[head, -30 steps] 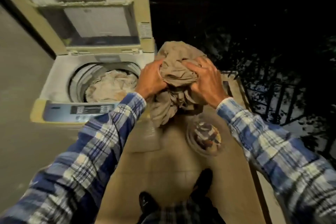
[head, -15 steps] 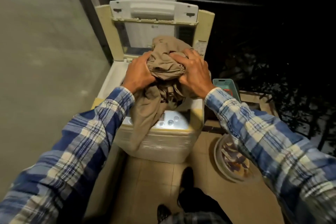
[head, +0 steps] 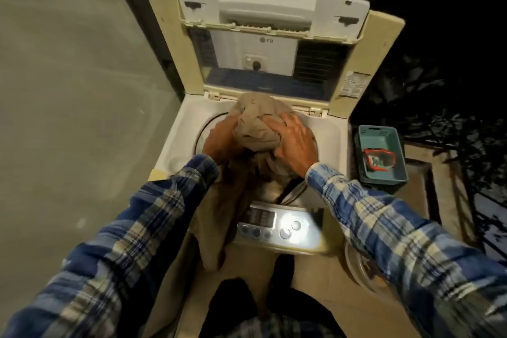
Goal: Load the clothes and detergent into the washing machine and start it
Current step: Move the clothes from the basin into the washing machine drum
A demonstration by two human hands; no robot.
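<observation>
With left hand (head: 220, 143) and right hand (head: 297, 145) clutching the bundled cloth (head: 255, 129) between them above the washer (head: 186, 123) drum, best push straight down and tuck in the tail hanging below the left wrist.

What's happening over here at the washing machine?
A person in a plaid shirt grips a bundle of tan cloth with the left hand and right hand, holding it at the open top of the washing machine, whose lid stands raised. One end hangs out over the front, beside the control panel. A teal basket sits to the right.
</observation>
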